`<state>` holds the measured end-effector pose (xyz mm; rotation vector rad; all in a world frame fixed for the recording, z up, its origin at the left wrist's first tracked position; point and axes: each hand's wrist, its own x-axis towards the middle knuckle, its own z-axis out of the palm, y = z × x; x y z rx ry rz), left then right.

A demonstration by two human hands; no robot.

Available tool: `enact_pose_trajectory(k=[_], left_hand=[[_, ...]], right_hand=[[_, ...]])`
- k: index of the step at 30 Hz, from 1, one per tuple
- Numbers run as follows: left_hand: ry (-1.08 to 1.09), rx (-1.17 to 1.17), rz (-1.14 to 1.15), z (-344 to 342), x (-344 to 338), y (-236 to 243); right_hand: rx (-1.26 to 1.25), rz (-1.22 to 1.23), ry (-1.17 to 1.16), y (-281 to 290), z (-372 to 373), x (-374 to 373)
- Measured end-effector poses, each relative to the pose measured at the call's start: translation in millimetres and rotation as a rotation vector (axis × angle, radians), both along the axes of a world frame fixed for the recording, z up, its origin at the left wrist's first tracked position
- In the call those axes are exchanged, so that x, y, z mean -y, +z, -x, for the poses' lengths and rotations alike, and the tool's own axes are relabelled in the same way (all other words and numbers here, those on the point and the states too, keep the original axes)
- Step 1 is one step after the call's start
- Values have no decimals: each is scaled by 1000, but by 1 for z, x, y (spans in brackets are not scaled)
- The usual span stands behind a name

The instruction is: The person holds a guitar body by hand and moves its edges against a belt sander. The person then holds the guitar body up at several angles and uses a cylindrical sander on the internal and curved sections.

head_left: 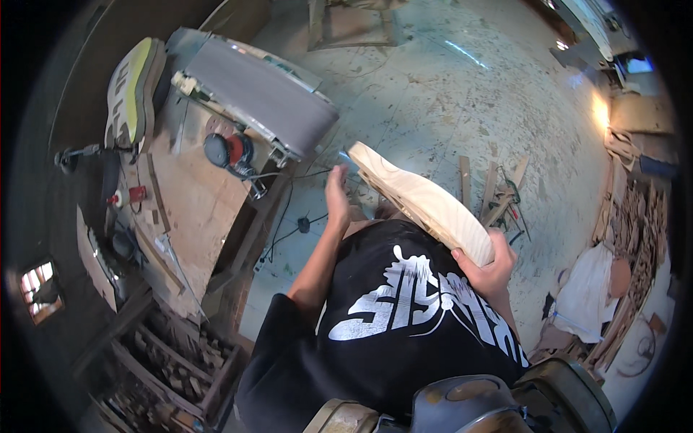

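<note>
A pale, curved block of wood (426, 191) with a smooth, rounded face slants in front of my body. My right hand (491, 261) is closed around its near right end, with the thumb over the edge. Near the block's far left end is my left hand (337, 193), fingers stretched out and pointing up. It appears to hold nothing, and I cannot tell whether it touches the wood. Beyond that hand, at upper left, stands a belt sander (263, 94) with a wide grey belt.
On the wooden bench (195, 216) at left lie a red and black hand sander (229, 153) and a red-and-white bottle (128, 195). A crate of wood scraps (162, 372) sits lower left. Wood strips (498, 191) lie on the floor; a white sack (583, 292) stands at right.
</note>
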<state>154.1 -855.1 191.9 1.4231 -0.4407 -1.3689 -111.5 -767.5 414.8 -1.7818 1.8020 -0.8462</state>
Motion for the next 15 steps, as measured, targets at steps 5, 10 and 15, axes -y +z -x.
enact_pose_trajectory(k=[5,10,15], left_hand=[[32,-295,62,22,20,5],[-36,-484,82,8,28,4],[-121,-560,137,-15,35,-5]], right_hand=[[-19,18,83,-10,-27,4],[-33,33,86,-14,-57,4],[18,13,88,-20,-76,3]])
